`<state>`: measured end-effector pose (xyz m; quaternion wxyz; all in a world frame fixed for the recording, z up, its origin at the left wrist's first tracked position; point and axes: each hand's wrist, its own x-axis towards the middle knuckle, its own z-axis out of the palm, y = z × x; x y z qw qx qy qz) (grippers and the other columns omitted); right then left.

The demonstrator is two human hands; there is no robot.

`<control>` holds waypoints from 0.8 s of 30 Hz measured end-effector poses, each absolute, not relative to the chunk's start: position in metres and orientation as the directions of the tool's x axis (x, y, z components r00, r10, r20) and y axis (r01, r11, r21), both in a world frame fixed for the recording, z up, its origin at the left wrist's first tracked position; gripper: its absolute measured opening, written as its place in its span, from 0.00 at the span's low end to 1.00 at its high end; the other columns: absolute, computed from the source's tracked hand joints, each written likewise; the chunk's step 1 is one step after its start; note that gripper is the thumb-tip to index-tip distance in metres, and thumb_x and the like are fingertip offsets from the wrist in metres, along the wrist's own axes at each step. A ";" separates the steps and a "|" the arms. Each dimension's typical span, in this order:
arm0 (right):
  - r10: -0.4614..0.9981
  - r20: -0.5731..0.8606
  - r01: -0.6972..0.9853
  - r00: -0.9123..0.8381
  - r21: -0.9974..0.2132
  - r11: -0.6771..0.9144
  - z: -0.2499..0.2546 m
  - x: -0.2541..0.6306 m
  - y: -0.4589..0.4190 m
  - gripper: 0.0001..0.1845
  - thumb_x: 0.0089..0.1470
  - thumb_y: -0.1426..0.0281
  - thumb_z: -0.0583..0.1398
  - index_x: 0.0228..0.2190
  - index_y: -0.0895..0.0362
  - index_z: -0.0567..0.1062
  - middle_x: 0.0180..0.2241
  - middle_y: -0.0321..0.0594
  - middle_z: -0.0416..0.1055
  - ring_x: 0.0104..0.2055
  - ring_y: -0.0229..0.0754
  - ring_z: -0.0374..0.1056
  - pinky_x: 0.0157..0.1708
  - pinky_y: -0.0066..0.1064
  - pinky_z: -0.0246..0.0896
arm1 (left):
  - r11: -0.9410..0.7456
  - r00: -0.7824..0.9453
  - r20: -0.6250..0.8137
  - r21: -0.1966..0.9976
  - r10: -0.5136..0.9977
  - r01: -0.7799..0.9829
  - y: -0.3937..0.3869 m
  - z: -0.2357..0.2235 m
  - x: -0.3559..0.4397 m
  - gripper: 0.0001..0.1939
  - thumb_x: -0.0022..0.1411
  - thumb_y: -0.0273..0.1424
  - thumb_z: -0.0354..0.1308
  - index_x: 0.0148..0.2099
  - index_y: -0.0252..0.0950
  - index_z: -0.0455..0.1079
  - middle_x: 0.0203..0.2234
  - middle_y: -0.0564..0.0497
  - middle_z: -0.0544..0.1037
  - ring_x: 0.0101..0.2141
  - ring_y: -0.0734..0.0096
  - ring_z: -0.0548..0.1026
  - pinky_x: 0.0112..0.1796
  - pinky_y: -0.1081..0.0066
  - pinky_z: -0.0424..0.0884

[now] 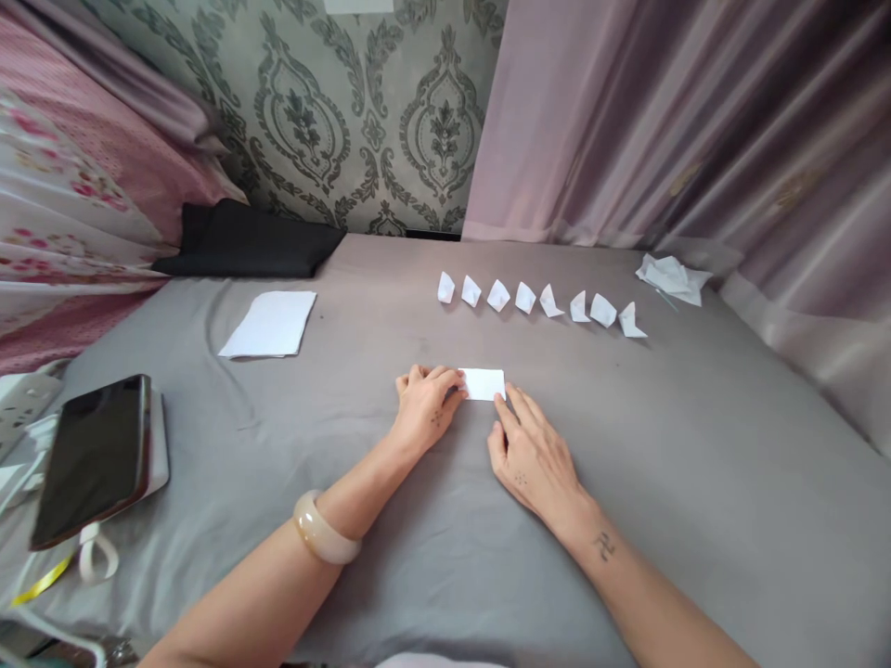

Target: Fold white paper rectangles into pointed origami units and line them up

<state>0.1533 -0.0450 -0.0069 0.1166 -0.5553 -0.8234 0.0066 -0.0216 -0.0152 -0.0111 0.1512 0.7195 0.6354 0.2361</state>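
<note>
A small white rectangle of folded paper (483, 383) lies flat on the grey cloth in front of me. My left hand (428, 401) pinches its left end between thumb and fingers. At the paper's lower right corner, my right hand (535, 450) rests with fingers stretched out, the fingertips touching the edge. Beyond the paper stands a row of several small folded white paper pieces (497, 296), some pointed and some leaning. To the left lies a stack of white paper sheets (270, 324).
Crumpled white paper (672, 277) sits at the back right by the curtain (591, 121). A black folded cloth (251, 243) lies at the back left. Near the left edge are a phone (94, 459), a power strip (24, 408) and cables.
</note>
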 end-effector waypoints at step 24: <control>0.933 0.237 0.898 -0.272 -0.284 0.335 0.000 0.155 -0.005 0.32 0.54 0.66 0.59 0.59 0.56 0.59 0.58 0.52 0.59 0.57 0.55 0.60 0.50 0.45 0.62 | -0.092 0.071 0.060 0.726 0.996 0.681 -0.011 -0.006 -0.020 0.01 0.57 0.30 0.60 0.34 0.39 0.72 0.41 0.51 0.74 0.44 0.60 0.67 0.48 0.57 0.56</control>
